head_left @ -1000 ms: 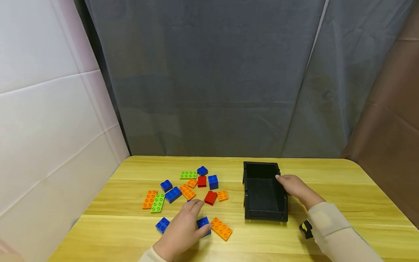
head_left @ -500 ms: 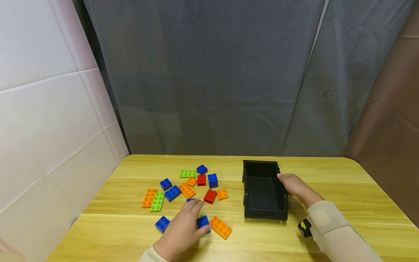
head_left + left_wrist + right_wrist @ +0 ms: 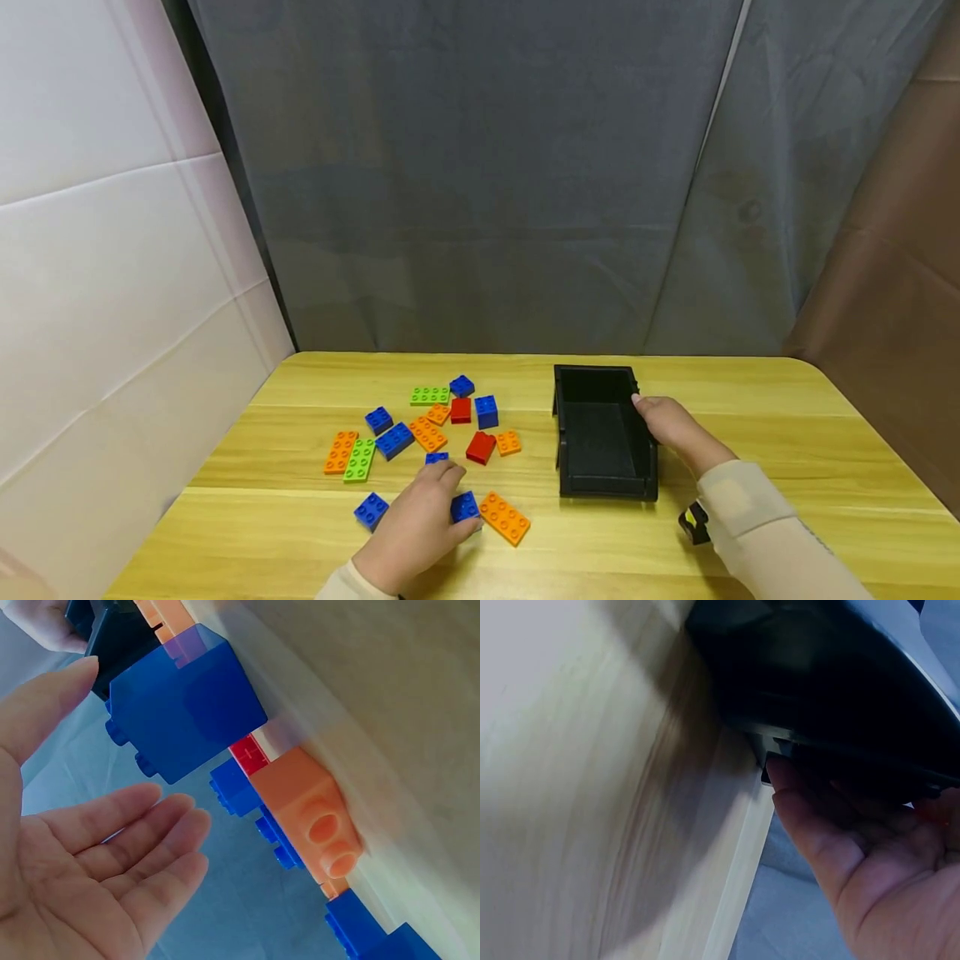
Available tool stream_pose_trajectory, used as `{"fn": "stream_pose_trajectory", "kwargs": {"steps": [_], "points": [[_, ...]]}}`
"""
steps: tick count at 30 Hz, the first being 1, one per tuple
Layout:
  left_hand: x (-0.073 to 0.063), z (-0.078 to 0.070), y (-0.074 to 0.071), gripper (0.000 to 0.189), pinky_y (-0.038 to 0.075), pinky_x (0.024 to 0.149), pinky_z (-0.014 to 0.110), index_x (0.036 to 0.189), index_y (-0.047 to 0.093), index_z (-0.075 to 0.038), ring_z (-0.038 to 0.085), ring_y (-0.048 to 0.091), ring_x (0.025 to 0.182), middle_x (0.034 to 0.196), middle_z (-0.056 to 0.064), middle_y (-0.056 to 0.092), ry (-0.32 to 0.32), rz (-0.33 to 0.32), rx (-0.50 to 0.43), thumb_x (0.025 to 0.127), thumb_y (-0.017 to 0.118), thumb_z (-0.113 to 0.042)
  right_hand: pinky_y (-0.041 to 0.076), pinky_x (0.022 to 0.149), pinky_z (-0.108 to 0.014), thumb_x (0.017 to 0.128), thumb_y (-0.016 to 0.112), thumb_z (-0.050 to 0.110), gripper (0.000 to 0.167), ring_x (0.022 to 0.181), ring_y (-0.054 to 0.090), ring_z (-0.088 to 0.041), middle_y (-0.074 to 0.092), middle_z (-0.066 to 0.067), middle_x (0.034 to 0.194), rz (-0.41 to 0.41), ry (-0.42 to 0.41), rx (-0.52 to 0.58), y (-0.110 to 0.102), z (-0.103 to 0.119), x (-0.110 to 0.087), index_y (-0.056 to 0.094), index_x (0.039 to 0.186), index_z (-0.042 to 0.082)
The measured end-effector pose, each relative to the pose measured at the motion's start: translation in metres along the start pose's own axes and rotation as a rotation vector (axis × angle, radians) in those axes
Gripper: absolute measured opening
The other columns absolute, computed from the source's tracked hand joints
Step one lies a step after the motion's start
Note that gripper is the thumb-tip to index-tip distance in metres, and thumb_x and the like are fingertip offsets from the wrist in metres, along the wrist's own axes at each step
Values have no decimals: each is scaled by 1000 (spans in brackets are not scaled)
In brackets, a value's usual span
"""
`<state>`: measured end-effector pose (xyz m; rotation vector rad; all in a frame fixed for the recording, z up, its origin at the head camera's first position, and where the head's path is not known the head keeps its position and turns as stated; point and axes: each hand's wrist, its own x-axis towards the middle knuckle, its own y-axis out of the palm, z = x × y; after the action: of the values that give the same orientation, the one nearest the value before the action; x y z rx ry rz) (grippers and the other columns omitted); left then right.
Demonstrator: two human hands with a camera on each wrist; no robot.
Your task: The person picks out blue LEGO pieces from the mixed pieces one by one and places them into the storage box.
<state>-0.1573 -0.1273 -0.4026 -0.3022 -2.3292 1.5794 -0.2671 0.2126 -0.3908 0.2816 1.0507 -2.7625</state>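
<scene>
My left hand point(image 3: 420, 525) hovers low over the near left of the table, fingers loosely bent and holding nothing. Between its thumb and fingers stands a blue toy brick point(image 3: 184, 705), with a gap on the finger side in the left wrist view; part of this brick point(image 3: 464, 505) shows beside the thumb in the head view. Another blue brick point(image 3: 437, 457) lies just past the fingertips, partly covered. My right hand point(image 3: 678, 429) grips the right side wall of a black plastic bin point(image 3: 607, 488), thumb on the rim and fingers against its outside point(image 3: 817, 761). No bricks show inside the bin.
Around the left hand lie an orange brick point(image 3: 505, 518) and a blue one point(image 3: 371, 511). Farther back spread several more, including green point(image 3: 359, 460), red point(image 3: 481, 447) and orange point(image 3: 341, 452) ones. A black-and-yellow object point(image 3: 694, 523) is by the right cuff. A grey curtain point(image 3: 480, 183) hangs behind.
The hands hold almost the same pose, the right still on the bin. Slightly more of the blue brick past the left fingertips shows now. The head view has shifted slightly.
</scene>
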Motion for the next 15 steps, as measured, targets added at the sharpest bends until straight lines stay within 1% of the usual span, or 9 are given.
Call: {"fn": "stream_pose_trajectory", "kwargs": {"steps": [6, 12, 15], "points": [[1, 0, -1, 62, 50, 93, 48, 119, 61, 6, 37, 58, 111, 120, 23, 60, 9, 21, 12, 78, 80, -35, 27, 109, -59, 107, 22, 31, 60, 135, 25, -52, 27, -37, 146, -8, 1, 11, 1, 0, -1, 30, 140, -18], [1, -2, -2, 56, 53, 87, 46, 113, 64, 6, 34, 62, 101, 112, 20, 62, 16, 40, 10, 76, 82, -31, 27, 109, -59, 107, 22, 31, 59, 135, 26, -51, 29, -37, 146, -22, 0, 31, 3, 0, -1, 32, 140, -18], [2, -3, -4, 54, 53, 86, 45, 112, 64, 6, 33, 62, 99, 110, 19, 63, 16, 51, 10, 75, 82, -30, 28, 109, -59, 107, 22, 30, 59, 135, 26, -51, 29, -37, 145, -27, -6, 29, 4, 0, -1, 32, 139, -18]]}}
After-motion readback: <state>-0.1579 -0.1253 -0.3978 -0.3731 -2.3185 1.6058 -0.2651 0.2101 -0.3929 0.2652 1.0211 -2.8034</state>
